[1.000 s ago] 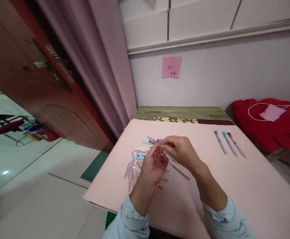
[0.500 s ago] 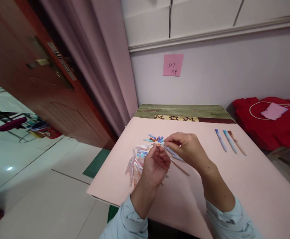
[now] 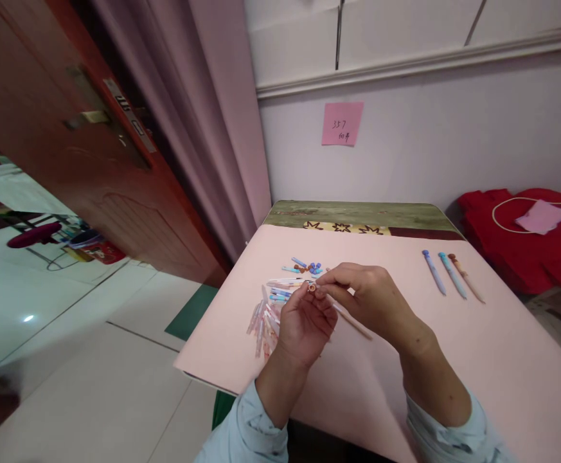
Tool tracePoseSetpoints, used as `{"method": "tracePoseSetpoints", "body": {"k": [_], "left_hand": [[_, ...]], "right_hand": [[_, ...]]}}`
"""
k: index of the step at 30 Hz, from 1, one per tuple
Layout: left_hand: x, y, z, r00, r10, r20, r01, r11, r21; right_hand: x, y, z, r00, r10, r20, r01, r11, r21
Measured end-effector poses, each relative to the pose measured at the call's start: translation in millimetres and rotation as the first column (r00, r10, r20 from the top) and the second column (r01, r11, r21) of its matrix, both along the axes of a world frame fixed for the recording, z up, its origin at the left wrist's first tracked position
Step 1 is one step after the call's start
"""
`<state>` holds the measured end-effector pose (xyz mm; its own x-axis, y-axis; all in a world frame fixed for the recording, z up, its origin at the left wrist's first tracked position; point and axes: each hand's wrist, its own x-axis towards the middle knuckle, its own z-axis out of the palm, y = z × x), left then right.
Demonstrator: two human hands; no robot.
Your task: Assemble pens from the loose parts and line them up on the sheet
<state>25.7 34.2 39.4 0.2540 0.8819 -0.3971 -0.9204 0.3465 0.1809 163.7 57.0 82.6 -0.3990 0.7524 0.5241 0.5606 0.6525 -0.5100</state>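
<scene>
My left hand (image 3: 306, 321) is palm up, its thumb and fingertips pinched on a small brown pen part (image 3: 311, 288) with a round opening facing me. Close against it, my right hand (image 3: 362, 289) has thumb and forefinger pressed together; what they hold, if anything, is too small to make out. Beneath and around the hands lie loose pen parts: clear printed barrels (image 3: 259, 328), thin white refills (image 3: 284, 281), blue pieces (image 3: 279, 294), and small blue and brown toppers (image 3: 315, 267). A beige pen barrel (image 3: 355, 323) lies partly hidden below my right hand.
Three assembled pens, purple-blue (image 3: 434, 273), light blue (image 3: 452, 276) and beige with a brown top (image 3: 467, 279), lie side by side at the right of the pink-covered table (image 3: 454, 360). Red cloth (image 3: 525, 244) sits beyond the right edge. A wooden door (image 3: 116, 167) stands left.
The view has shifted slightly, so the scene sits a little further right. The small brown part now shows its round opening more clearly; both hands stay close together.
</scene>
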Motion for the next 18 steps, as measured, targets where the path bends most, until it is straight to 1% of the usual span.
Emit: {"method": "tracePoseSetpoints", "body": {"k": [4,7,14,18], "left_hand": [[2.8,1.0,-3.5,1.000,0.026,-0.009,-0.027,0.999,-0.047],[4.7,1.4,-7.4,1.000,0.026,-0.006,-0.026,0.997,-0.070],[7.1,1.0,-8.9,0.999,0.043,-0.021,-0.046,0.992,-0.117],[7.4,0.1,-9.1,0.998,0.051,-0.021,-0.053,0.990,-0.127]], "right_hand": [[-3.4,2.7,-7.3,0.990,-0.073,0.117,0.065,0.996,0.067],[-5.4,5.9,-12.1,0.986,-0.096,0.139,0.083,0.992,0.098],[-7.0,3.7,-7.7,0.947,-0.128,0.293,0.109,0.991,0.082],[-9.0,3.4,-8.4,0.938,-0.130,0.321,0.107,0.990,0.090]]}}
